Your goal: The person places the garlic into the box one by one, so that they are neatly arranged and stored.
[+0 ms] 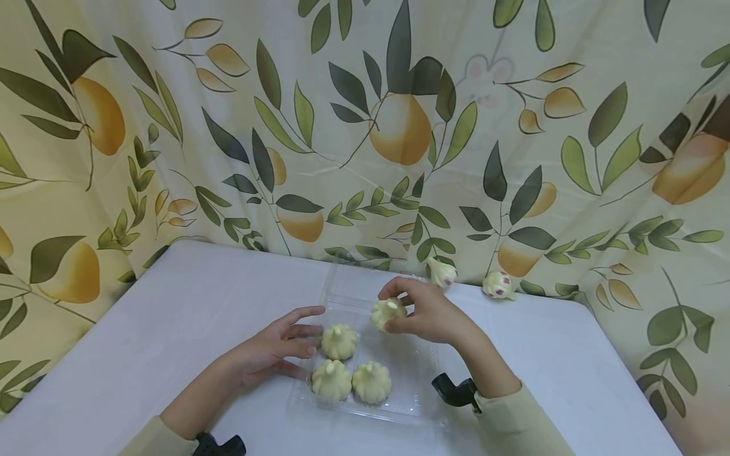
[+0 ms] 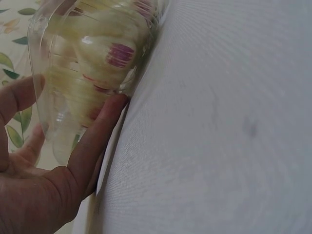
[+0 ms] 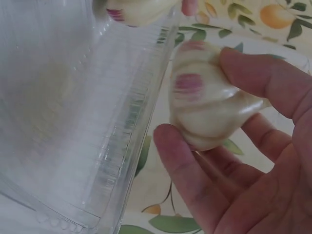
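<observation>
A clear plastic clamshell box (image 1: 413,386) lies with its lid up on the white table. Three pale garlic bulbs (image 1: 372,382) with purple patches sit in its left and front part. My right hand (image 1: 424,310) pinches another garlic bulb (image 3: 202,97) between thumb and fingers, over the back of the tray. In the right wrist view, this bulb is beside the clear wall (image 3: 117,146). My left hand (image 1: 274,348) rests against the box's left side with fingers spread. In the left wrist view, its fingers touch the plastic, and garlic (image 2: 109,53) shows through the wall.
Two more garlic bulbs stand at the table's back edge, one (image 1: 442,273) behind my right hand and one (image 1: 499,285) further right. A fruit-and-leaf patterned curtain (image 1: 353,158) hangs behind the white table (image 1: 188,304).
</observation>
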The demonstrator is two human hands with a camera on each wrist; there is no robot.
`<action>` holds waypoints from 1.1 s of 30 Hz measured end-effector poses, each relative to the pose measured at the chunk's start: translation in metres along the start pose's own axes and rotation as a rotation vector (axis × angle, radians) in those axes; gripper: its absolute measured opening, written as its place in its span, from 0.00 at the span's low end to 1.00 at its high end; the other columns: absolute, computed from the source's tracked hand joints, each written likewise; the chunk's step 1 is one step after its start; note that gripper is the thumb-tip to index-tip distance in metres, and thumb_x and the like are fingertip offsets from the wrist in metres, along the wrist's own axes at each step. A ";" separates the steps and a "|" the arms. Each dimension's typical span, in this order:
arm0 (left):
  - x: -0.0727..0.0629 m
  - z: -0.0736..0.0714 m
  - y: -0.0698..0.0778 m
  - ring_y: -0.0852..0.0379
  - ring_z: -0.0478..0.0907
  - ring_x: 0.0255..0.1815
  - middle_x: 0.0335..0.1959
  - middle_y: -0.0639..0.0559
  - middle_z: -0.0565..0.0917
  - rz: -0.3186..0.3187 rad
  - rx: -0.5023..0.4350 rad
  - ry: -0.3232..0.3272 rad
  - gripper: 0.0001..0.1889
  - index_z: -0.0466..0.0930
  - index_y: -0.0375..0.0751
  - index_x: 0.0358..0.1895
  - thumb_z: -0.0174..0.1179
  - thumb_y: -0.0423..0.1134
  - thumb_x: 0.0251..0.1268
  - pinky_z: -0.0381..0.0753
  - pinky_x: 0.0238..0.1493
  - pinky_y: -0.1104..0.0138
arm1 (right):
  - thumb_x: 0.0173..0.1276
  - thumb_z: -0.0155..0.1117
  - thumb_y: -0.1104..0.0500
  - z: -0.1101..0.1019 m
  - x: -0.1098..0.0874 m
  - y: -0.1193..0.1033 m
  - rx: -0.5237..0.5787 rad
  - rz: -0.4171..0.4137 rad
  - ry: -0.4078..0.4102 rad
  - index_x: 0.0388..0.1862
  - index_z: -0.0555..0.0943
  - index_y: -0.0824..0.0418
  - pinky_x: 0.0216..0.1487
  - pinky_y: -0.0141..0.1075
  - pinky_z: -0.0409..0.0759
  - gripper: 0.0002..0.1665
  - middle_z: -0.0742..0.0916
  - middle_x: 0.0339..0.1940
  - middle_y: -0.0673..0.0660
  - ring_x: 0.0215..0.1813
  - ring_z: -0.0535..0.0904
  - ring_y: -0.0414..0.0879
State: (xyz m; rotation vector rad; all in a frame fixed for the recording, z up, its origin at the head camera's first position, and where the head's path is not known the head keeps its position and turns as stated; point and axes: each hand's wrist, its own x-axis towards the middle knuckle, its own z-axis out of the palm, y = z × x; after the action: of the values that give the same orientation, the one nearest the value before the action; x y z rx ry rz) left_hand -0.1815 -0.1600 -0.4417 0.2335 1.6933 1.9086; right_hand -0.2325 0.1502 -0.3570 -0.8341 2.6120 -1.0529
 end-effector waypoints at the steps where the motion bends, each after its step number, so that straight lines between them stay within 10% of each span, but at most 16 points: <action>1: 0.000 0.000 0.000 0.40 0.67 0.70 0.76 0.34 0.59 0.000 -0.003 0.000 0.40 0.54 0.54 0.78 0.62 0.33 0.67 0.83 0.50 0.48 | 0.54 0.77 0.61 0.000 0.001 0.000 -0.022 -0.003 -0.012 0.48 0.80 0.52 0.44 0.39 0.83 0.23 0.84 0.50 0.50 0.53 0.82 0.52; 33: 0.000 0.000 -0.001 0.41 0.69 0.68 0.75 0.34 0.60 -0.004 -0.005 0.012 0.40 0.56 0.55 0.78 0.63 0.33 0.66 0.83 0.49 0.48 | 0.48 0.80 0.64 0.023 0.010 -0.028 -0.398 -0.019 -0.320 0.37 0.81 0.49 0.46 0.40 0.77 0.20 0.81 0.37 0.44 0.43 0.76 0.44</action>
State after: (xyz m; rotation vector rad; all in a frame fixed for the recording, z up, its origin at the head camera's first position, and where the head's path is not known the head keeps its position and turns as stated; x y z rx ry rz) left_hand -0.1814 -0.1600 -0.4425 0.2171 1.6952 1.9149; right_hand -0.2202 0.1149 -0.3543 -1.0124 2.5639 -0.3588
